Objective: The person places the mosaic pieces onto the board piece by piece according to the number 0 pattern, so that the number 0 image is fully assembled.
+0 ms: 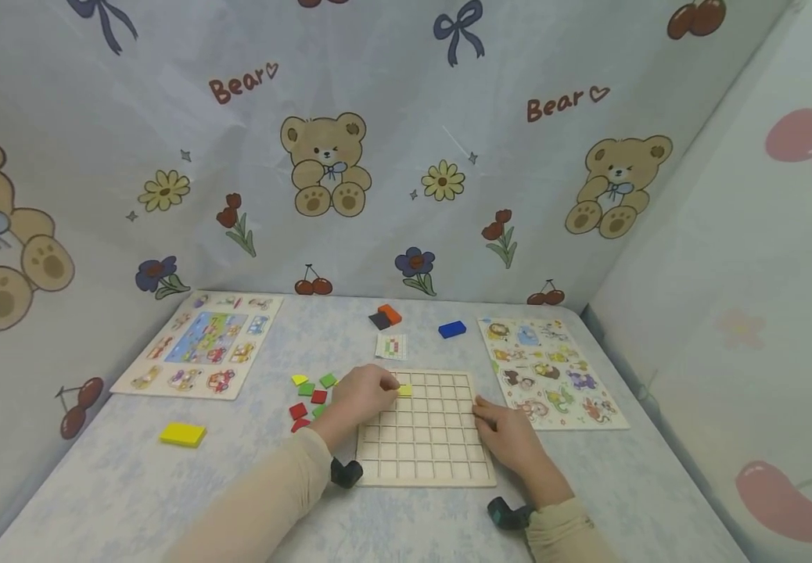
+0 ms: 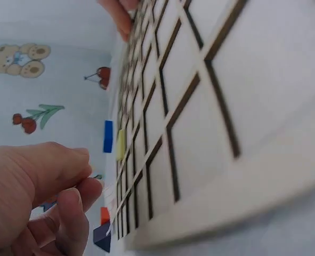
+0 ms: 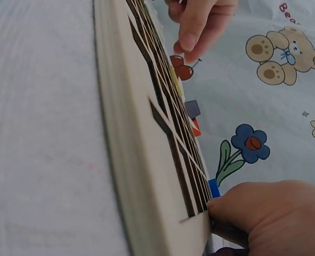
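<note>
A wooden grid board (image 1: pixel 425 438) lay flat on the table (image 1: pixel 131 500) in front of the person, its square cells bare except for one yellow tile (image 1: pixel 404 389) seated in a cell near the far-left corner. The left hand (image 1: pixel 364 393) rested over that corner with its fingers curled down at the tile — from the head view the fingertips touched or all but touched it, though whether they pinched it could not be told. The right hand (image 1: pixel 511 438) lay against the board's right edge, fingers bent and pressed to the wooden rim, as the right wrist view showed. Just left of the board sat a loose cluster of red and green tiles (image 1: pixel 310 399), with one yellow-green piece among them. Beyond the board's far edge lay a small pattern card (image 1: pixel 391 346), and further back an orange and dark block (image 1: pixel 385 317) and a blue block (image 1: pixel 451 329). A yellow block (image 1: pixel 182 434) sat alone, well to the left. Two picture puzzle boards flanked the scene — a vehicle puzzle (image 1: pixel 202 352) on the left and an animal puzzle (image 1: pixel 547 374) on the right.
</note>
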Tool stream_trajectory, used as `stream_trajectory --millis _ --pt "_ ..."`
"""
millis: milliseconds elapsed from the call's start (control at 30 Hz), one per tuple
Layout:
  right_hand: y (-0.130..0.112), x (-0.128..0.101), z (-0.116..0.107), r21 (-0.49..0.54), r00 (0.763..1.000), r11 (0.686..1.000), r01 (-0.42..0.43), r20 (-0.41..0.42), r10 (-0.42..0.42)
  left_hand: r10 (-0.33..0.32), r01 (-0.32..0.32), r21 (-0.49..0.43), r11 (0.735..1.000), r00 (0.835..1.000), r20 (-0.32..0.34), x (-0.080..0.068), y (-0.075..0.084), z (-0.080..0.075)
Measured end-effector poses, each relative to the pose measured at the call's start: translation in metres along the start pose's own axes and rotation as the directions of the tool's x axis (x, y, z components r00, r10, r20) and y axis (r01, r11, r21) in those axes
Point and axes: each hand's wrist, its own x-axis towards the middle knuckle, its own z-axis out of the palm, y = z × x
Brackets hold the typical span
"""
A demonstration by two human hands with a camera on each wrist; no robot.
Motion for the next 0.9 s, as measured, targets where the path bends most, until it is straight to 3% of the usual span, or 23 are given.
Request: stream_trajectory --millis 67,167,267,367,500,633,900 --pt "-0.001 0.001 0.001 0.008 1.0 1.0 0.004 0.0 -0.004 -0.07 0.07 -0.014 0.997 0.996 -0.047 -0.009 -0.009 -0.014" --pt "-0.001 0.001 0.002 0.005 1.0 1.0 0.002 0.008 -0.002 -0.183 0.181 -0.029 0.983 0.975 -0.122 -0.026 -0.031 -0.04" --pt "-0.001 0.001 0.0 -0.006 1.0 1.0 -0.006 0.012 0.006 -0.228 0.222 -0.056 0.973 0.961 -0.158 -0.037 -0.059 -0.059" --pt "-0.001 0.0 -0.003 0.001 1.0 1.0 -0.004 0.017 0.004 -0.212 0.201 -0.088 0.976 0.969 -0.13 -0.041 -0.083 -0.068" --pt "0.001 0.0 -0.005 0.025 1.0 1.0 -0.004 0.027 0.003 -0.167 0.161 -0.111 0.981 0.985 -0.048 -0.041 -0.099 -0.07" --pt "0.005 0.002 -0.005 0.02 0.999 1.0 -0.019 0.031 0.018 -0.137 0.135 -0.095 0.986 0.991 -0.012 -0.038 -0.108 -0.064" --pt "0.006 0.001 -0.006 0.026 0.998 0.999 -0.027 0.053 0.025 -0.125 0.123 -0.069 0.99 0.992 -0.029 -0.036 -0.116 -0.055"
